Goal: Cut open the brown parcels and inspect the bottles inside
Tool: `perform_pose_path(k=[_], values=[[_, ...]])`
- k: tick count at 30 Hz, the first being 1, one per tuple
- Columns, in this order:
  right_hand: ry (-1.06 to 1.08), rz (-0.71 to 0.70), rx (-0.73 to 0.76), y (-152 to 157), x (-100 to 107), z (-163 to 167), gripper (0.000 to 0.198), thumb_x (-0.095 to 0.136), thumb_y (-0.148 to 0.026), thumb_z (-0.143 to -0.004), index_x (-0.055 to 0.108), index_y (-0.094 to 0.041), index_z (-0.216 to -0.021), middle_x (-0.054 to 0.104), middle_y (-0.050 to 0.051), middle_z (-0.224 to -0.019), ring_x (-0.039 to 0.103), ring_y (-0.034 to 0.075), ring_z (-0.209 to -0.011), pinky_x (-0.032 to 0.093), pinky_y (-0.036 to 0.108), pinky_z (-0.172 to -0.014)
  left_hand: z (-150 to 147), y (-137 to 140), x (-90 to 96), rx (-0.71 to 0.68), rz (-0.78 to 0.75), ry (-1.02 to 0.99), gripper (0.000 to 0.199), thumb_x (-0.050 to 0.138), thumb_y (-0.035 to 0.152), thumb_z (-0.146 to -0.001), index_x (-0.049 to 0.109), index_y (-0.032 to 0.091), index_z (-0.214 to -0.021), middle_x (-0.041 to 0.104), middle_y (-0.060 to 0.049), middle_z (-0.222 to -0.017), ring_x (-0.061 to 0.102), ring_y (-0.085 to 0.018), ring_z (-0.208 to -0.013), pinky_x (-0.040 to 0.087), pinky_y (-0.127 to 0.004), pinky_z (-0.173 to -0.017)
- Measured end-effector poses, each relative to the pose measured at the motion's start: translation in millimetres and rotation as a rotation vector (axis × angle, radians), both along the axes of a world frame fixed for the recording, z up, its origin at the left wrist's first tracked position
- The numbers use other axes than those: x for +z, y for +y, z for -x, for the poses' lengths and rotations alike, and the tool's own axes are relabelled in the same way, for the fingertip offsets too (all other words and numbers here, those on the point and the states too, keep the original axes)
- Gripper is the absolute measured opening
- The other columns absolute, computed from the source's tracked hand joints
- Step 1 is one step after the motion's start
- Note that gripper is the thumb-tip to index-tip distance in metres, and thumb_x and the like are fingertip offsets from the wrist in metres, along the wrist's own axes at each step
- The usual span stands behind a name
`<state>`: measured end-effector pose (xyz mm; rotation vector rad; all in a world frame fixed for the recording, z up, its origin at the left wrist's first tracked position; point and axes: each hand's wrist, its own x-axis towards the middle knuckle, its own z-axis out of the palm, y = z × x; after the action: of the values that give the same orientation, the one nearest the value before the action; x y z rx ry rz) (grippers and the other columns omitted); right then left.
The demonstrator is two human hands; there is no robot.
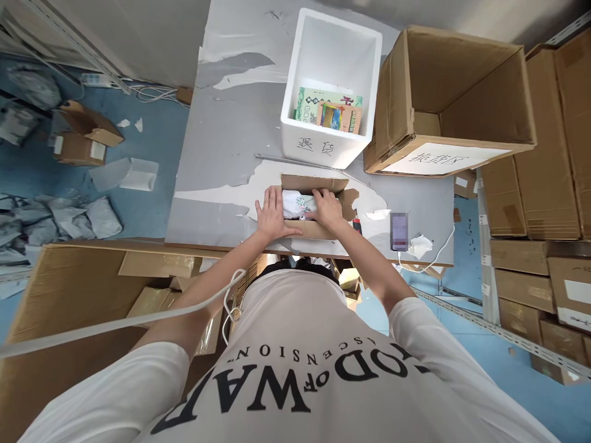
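Observation:
A small cardboard box (314, 229) lies on the table near its front edge, its top open. Inside is a white wrapped package (292, 203) with a small green and pink print; its right part is hidden under my hand. My left hand (273, 215) grips the box's left end, fingers stretched along that end and thumb along the front wall. Curled fingers of my right hand (327, 209) reach into the box and hold the package from above. Just right of the box lies a red and black object (357, 226), partly hidden by my right forearm.
Behind stand a white foam box (307, 144) holding printed packs and a large open carton (388, 132). A phone (399, 231) with a cable lies at right on the table (221, 166). A big carton (41, 307) stands at left, and shelved cartons (538, 147) at right.

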<state>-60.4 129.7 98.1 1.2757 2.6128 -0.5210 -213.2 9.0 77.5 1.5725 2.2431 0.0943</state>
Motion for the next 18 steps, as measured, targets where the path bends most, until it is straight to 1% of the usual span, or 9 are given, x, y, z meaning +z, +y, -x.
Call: perform_pose_path(k=[6,9,12,14,15,18], values=[[-0.043,0.029,-0.085,-6,-13,8,0.081,0.074,-0.051,-0.075,0.037,-0.021,-0.141,0.041,0.019,-0.135,0.041,0.035,-0.122,0.05,0.048,-0.089,-1,1,1.6,0.012,0.031,-0.005,0.142,0.065,0.08,-0.057,-0.004,0.002,-0.154,0.0,-0.023,-0.161,-0.005,-0.039,-0.15,0.006,-0.06,-0.117],[-0.041,0.046,-0.096,-5,-21,11,0.082,0.079,-0.046,-0.071,0.04,-0.02,-0.138,0.04,0.019,-0.132,0.041,0.035,-0.122,0.05,0.045,-0.087,-1,1,1.1,0.02,0.032,-0.009,0.142,0.065,0.08,-0.057,-0.004,0.004,-0.154,0.0,-0.023,-0.162,-0.005,-0.039,-0.15,0.007,-0.059,-0.117],[-0.025,0.034,-0.062,-2,-24,12,0.079,0.083,-0.038,-0.068,0.043,-0.019,-0.134,0.039,0.019,-0.129,0.041,0.035,-0.121,0.05,0.042,-0.086,-2,2,0.3,0.029,0.033,-0.015,0.142,0.065,0.081,-0.057,-0.005,0.005,-0.155,0.0,-0.023,-0.162,-0.004,-0.039,-0.15,0.008,-0.058,-0.118],[-0.03,0.024,-0.019,2,-23,13,0.073,0.082,-0.035,-0.07,0.045,-0.019,-0.131,0.04,0.019,-0.129,0.042,0.034,-0.12,0.05,0.041,-0.086,-2,2,0.1,0.037,0.039,-0.016,0.143,0.065,0.081,-0.056,-0.006,0.005,-0.155,0.0,-0.022,-0.162,-0.003,-0.039,-0.15,0.008,-0.058,-0.118],[-0.037,0.025,0.029,4,-21,13,0.068,0.079,-0.034,-0.073,0.045,-0.019,-0.13,0.041,0.018,-0.129,0.044,0.034,-0.119,0.05,0.041,-0.085,-3,3,0.1,0.042,0.043,-0.014,0.143,0.065,0.081,-0.056,-0.006,0.004,-0.154,-0.001,-0.022,-0.162,-0.003,-0.038,-0.15,0.008,-0.058,-0.118],[-0.068,0.053,0.277,12,-18,15,0.05,0.068,-0.027,-0.084,0.047,-0.019,-0.128,0.047,0.017,-0.129,0.051,0.03,-0.113,0.049,0.04,-0.085,-3,4,0.8,0.049,0.056,-0.008,0.143,0.065,0.081,-0.056,-0.006,0.004,-0.154,-0.001,-0.021,-0.162,-0.003,-0.038,-0.15,0.009,-0.057,-0.118]])
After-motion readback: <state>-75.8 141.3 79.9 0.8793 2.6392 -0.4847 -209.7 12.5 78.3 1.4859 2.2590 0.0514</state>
